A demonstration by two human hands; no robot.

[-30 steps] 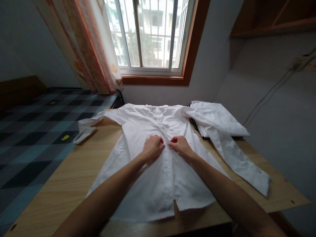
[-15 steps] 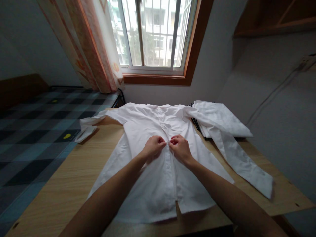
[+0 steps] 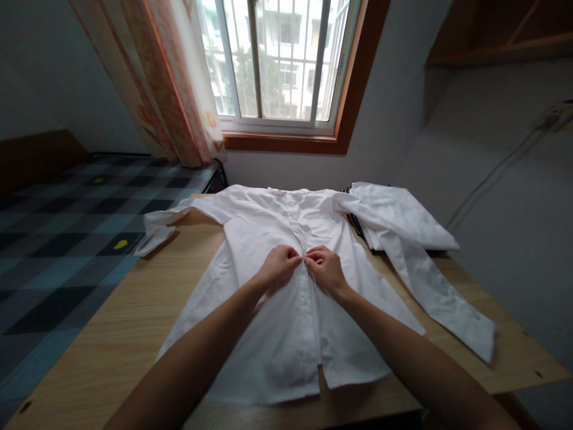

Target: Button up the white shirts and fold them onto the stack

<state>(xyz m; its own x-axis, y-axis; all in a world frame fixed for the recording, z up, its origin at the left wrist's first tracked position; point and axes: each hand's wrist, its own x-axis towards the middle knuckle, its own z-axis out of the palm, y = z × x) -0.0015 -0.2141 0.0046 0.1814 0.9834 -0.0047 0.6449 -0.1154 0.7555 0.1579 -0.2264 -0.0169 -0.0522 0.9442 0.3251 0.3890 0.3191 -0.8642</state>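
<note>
At the bottom of the frame is the near part of the wooden table [image 3: 102, 334], and the white shirt [image 3: 257, 233] lies front up across it, from lower centre to mid-frame, hem nearest me. The hem parts in a narrow gap between the two front panels, so I'd avoid any sideways tug that widens it. The button strip [image 3: 305, 310] runs up the centre; I use it as my guide for keeping both edges level.

Mid-frame, the left hand [image 3: 283, 263] and right hand [image 3: 326, 270] nearly meet, each closed in a fingertip pinch on the shirt's front edges. I can't make out whether a button sits between them, since the fingers cover that spot. The work here calls for small finger movements, a little slack in the cloth, one hand steadying while the other adjusts, and light forearms, so the panels don't drag.

Farther up, the collar [image 3: 289, 191] lies at the far side; the cloth below it is wrinkled and best left undisturbed. A folded stack [image 3: 403, 218] sits at centre right, near one sleeve [image 3: 430, 286], so I'd keep pulls gentle. The window [image 3: 286, 65] at top centre lights everything from ahead.
</note>
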